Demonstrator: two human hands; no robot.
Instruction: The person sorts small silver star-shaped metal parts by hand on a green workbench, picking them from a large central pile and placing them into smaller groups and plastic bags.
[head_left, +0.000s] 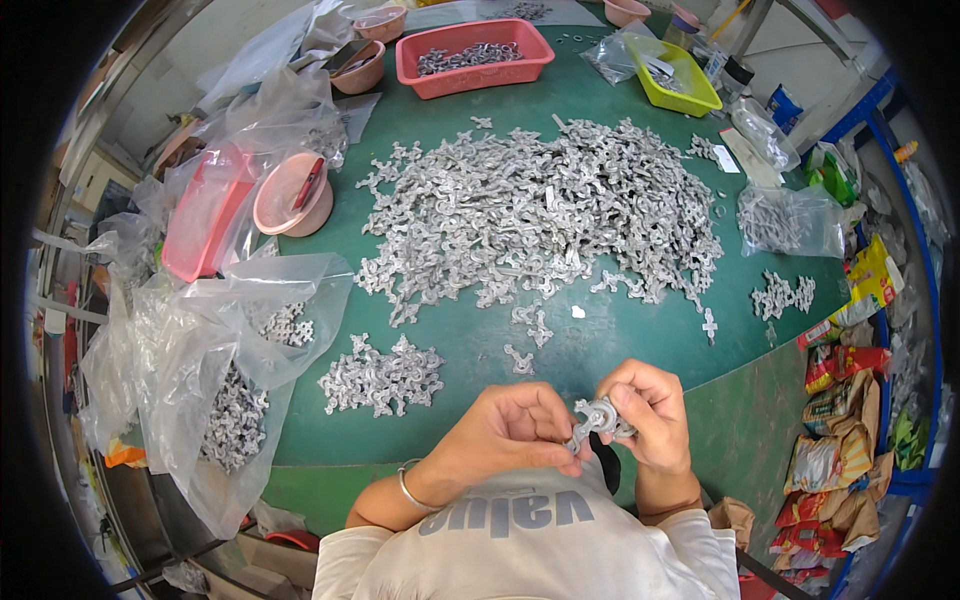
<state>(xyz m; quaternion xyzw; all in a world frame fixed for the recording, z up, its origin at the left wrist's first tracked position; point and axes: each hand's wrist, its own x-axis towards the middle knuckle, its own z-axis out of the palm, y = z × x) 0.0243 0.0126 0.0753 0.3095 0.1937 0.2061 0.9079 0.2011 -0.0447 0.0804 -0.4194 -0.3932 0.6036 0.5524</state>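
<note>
My left hand (517, 431) grips one end of a small grey metal part (592, 420) between thumb and fingertips, close to my body at the table's near edge. The other end of that part is pinched by my right hand (646, 416), where it seems stacked with one or more like parts; how many is unclear. A large heap of similar lobed metal parts (540, 210) covers the middle of the green table. Between the heap and my hands lie a few loose parts (519, 360). Left of them is a smaller pile (382, 375).
At the left, clear plastic bags (187, 337) of metal parts lie beside a pink bowl (321, 214). A pink tray (480, 84) and a yellow-green tray (679, 97) stand at the back. Another bag of parts (791, 221) and a small cluster (780, 294) are on the right.
</note>
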